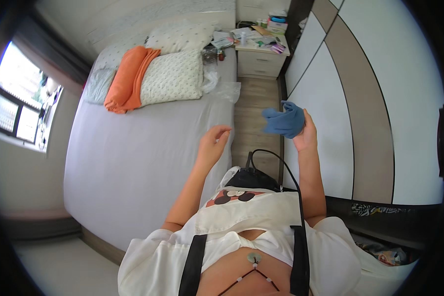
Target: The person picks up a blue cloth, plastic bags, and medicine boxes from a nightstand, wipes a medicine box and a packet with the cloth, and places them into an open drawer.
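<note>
Right hand (307,135) grasps crumpled blue fabric (287,121), lifted but apparently not yet folded. Left hand (214,143) is empty, loosely curled

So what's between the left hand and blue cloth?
The head view shows a bare gap from left hand to blue cloth, with bed edge and floor beneath.

The place is a bedroom in a home. A sheeted bed (138,148) with a headboard (197,12) shows it: pillows (175,79) and an orange cloth (126,81) lie near its head edge. A nightstand (258,65) stands beside its far right corner, boxes (277,25) stacked at the nightstand's own far right corner. A window (20,84) and a wardrobe (325,103) flank the bed.
</note>
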A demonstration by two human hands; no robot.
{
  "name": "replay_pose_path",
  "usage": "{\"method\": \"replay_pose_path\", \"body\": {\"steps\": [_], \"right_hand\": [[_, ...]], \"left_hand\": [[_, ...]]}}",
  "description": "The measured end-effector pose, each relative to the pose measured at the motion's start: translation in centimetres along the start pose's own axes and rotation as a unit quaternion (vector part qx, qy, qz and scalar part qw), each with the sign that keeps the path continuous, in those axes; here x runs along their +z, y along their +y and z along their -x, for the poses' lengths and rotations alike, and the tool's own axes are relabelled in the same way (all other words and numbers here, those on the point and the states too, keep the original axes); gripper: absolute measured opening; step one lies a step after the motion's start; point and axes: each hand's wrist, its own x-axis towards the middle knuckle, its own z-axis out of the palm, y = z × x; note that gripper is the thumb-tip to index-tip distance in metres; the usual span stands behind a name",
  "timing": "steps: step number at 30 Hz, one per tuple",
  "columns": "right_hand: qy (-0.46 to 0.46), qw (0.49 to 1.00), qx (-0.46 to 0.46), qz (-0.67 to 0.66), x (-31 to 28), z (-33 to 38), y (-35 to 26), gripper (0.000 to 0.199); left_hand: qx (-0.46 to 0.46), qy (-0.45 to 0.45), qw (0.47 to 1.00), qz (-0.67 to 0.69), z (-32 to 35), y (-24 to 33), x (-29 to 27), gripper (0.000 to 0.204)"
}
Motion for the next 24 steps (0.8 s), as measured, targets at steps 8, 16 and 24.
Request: {"method": "replay_pose_path", "body": {"steps": [8, 16, 24], "right_hand": [[0.041, 0.960, -0.140, 0.238, 0.7, -1.2, -5.4, 0.028], [0.094, 0.948, -0.161, 0.258, 2.2, -12.1, -6.7, 0.028], [-0.001, 0.999, 0.042, -0.032, -3.9, -34.8, -5.9, 0.036]], "left_hand": [[0.059, -0.102, 0.993, 0.016, -10.6, 3.1, 2.4, 0.018], [0.044, -0.102, 0.991, 0.076, -21.5, -1.5, 4.0, 0.017], [-0.005, -0.049, 0.998, 0.034, -36.8, -6.3, 4.7, 0.017]]}}
